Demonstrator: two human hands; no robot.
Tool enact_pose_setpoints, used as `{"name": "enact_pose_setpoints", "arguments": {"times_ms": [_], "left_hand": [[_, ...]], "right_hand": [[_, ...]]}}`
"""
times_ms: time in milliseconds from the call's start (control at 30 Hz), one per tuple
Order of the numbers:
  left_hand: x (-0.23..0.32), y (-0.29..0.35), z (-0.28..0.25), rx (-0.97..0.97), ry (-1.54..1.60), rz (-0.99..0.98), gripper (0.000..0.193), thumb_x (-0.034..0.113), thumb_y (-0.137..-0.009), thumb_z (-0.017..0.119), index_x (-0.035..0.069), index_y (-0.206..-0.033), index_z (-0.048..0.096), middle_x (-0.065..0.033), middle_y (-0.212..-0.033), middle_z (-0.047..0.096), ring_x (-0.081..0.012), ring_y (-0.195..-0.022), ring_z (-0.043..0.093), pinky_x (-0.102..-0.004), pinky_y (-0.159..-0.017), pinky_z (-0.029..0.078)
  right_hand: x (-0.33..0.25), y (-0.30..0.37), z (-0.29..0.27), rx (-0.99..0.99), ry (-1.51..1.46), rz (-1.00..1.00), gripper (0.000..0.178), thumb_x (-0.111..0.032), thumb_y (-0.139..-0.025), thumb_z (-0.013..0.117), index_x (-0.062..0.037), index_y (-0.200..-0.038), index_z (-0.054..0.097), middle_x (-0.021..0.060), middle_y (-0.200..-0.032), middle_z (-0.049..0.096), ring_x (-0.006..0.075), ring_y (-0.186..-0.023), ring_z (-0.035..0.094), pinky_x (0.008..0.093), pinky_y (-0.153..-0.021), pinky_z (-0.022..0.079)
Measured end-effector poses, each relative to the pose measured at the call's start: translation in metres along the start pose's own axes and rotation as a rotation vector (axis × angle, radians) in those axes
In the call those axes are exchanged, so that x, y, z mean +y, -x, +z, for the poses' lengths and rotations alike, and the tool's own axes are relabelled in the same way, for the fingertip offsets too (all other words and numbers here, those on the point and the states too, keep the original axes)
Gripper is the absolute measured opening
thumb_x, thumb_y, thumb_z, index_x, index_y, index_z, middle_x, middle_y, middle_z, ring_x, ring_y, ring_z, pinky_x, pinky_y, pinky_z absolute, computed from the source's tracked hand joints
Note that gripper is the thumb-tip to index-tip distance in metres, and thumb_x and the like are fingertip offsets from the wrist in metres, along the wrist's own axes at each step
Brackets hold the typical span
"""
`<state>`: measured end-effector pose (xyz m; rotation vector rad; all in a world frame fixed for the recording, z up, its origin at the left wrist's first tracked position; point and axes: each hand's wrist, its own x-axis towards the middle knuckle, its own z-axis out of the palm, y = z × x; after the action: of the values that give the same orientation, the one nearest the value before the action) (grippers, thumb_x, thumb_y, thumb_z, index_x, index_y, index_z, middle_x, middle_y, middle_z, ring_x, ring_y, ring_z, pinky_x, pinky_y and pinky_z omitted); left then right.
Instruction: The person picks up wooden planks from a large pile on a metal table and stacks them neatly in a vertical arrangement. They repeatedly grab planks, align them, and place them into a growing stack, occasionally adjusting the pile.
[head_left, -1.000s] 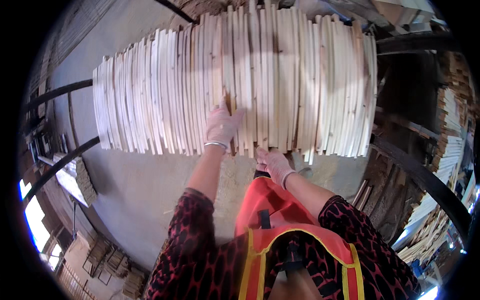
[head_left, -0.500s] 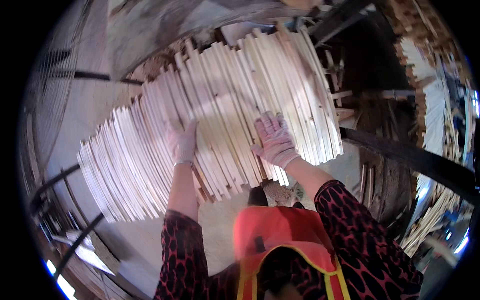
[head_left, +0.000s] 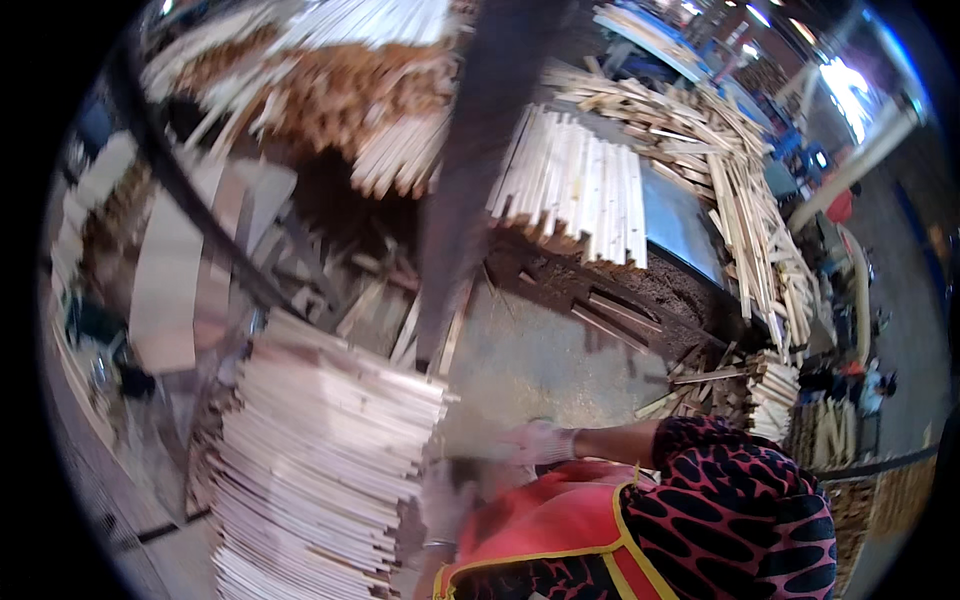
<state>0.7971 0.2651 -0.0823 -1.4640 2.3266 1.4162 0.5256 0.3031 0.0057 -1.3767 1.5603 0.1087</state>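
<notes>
My left hand point(head_left: 445, 505), in a pale glove, is low beside the ends of a broad stack of pale wooden strips point(head_left: 320, 450). Motion smears its fingers, so I cannot make out their shape or whether they touch the wood. My right hand point(head_left: 542, 442), gloved the same way, hovers in front of my red apron point(head_left: 550, 515), apart from the stack. Its fingers point left, loosely stretched, and nothing shows in them. The strips lie side by side with uneven ends.
A blurred dark post point(head_left: 480, 170) rises ahead. Beyond it stands a bundle of pale strips point(head_left: 575, 185) beside a blue-grey panel point(head_left: 680, 220). Loose wood point(head_left: 740, 200) is heaped at the far right. Offcuts point(head_left: 615, 325) lie on the dusty floor point(head_left: 540, 350).
My view has swung right, and the strip stack now sits at the lower left. Both hands have come off the top of the strips and drawn back towards my body.
</notes>
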Motion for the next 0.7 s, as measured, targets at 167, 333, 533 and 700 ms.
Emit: {"name": "enact_pose_setpoints", "arguments": {"times_ms": [167, 333, 533, 700], "left_hand": [[0.116, -0.036, 0.022, 0.002, -0.115, 0.197, 0.068, 0.038, -0.088, 0.075, 0.005, -0.145, 0.058, -0.0237, -0.141, 0.061, -0.0441, -0.129, 0.057, -0.0483, -0.112, 0.047], [0.177, -0.12, 0.03, 0.007, 0.081, 0.178, 0.072, 0.031, -0.096, 0.073, -0.004, -0.153, 0.048, -0.0223, -0.154, 0.054, -0.0328, -0.142, 0.052, -0.0402, -0.12, 0.039], [0.285, -0.254, 0.046, 0.08, 0.964, -0.043, 0.039, 0.027, -0.102, 0.071, 0.008, -0.135, 0.063, -0.0026, -0.114, 0.066, -0.0168, -0.102, 0.062, -0.029, -0.088, 0.05], [0.348, -0.381, 0.03, 0.205, 1.535, -0.279, 0.021, 0.041, -0.108, 0.061, 0.02, -0.103, 0.058, 0.0042, -0.073, 0.04, -0.0116, -0.057, 0.041, -0.0323, -0.069, 0.05]], "right_hand": [[0.15, 0.08, -0.057, 0.355, -0.045, 0.123, 0.054, -0.038, -0.096, 0.059, -0.0115, -0.144, 0.061, 0.0257, -0.122, 0.072, 0.0427, -0.112, 0.07, 0.0496, -0.098, 0.055], [0.276, 0.137, -0.147, 0.778, -0.225, 0.235, 0.052, -0.039, -0.095, 0.061, -0.0114, -0.139, 0.063, 0.0268, -0.118, 0.072, 0.0387, -0.11, 0.071, 0.044, -0.096, 0.057], [0.342, 0.137, -0.258, 0.955, -0.611, 0.251, 0.067, -0.027, -0.096, 0.068, -0.005, -0.156, 0.048, 0.0205, -0.147, 0.063, 0.0304, -0.137, 0.06, 0.0377, -0.113, 0.048], [0.393, 0.086, -0.33, 1.017, -0.639, 0.353, 0.071, -0.039, -0.095, 0.068, -0.0044, -0.154, 0.051, 0.0211, -0.152, 0.057, 0.0374, -0.139, 0.056, 0.0415, -0.116, 0.045]]}}
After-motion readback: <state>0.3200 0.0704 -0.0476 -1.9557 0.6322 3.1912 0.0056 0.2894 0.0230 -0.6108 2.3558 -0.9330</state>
